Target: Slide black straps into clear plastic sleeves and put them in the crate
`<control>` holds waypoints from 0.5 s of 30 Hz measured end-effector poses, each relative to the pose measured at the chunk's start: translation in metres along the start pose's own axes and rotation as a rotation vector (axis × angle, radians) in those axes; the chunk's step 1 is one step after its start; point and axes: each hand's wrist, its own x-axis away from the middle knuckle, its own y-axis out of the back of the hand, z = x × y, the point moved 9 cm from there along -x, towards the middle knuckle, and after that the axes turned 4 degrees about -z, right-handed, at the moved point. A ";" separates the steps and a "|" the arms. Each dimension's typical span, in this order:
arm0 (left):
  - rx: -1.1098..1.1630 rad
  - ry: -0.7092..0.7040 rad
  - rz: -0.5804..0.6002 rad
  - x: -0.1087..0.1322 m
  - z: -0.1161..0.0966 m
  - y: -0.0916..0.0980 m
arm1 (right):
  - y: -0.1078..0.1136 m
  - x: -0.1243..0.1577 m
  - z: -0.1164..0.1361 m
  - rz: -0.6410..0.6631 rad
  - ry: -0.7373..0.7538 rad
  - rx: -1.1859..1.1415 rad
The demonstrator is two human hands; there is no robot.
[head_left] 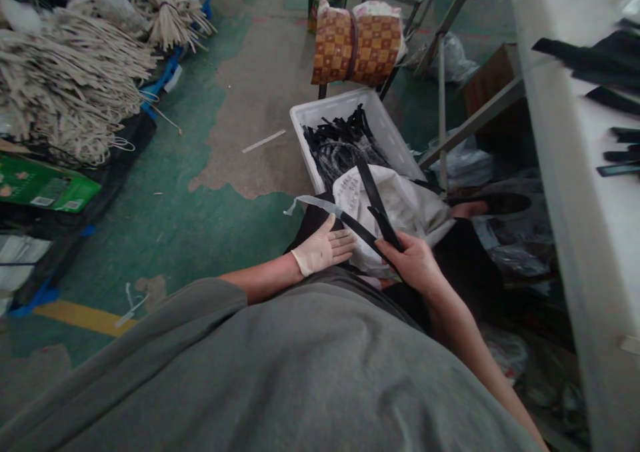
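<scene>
My right hand [413,260] is closed around black flat strips [373,192], which stick out up and to the left from the fingers. One of these strips ends in a pale translucent tail [317,203] that hangs in the air past my left hand. My left hand [325,247] wears a pale glove, palm up with the fingers stretched out, and holds nothing. It lies just below the strip with the pale tail; whether it touches the strip I cannot tell. Under the strips a white sack [400,202] with dark print lies over my lap and the bin's near end.
A white plastic bin [395,115] holds black strips. Behind it stands a stool with a checkered cushion [373,42]. At right a white table [555,105] on metal legs carries more black strips. Bundles of cream cord [75,72] and a green box [47,182] lie at left.
</scene>
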 end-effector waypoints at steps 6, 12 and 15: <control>0.162 -0.099 -0.148 -0.025 -0.016 0.009 | -0.012 0.003 -0.012 0.088 -0.019 0.033; 0.189 -0.184 -0.182 -0.032 -0.021 0.009 | -0.004 0.004 -0.013 0.044 0.023 0.217; 0.172 -0.214 -0.139 -0.024 -0.015 0.002 | -0.007 -0.006 -0.004 -0.012 0.016 0.367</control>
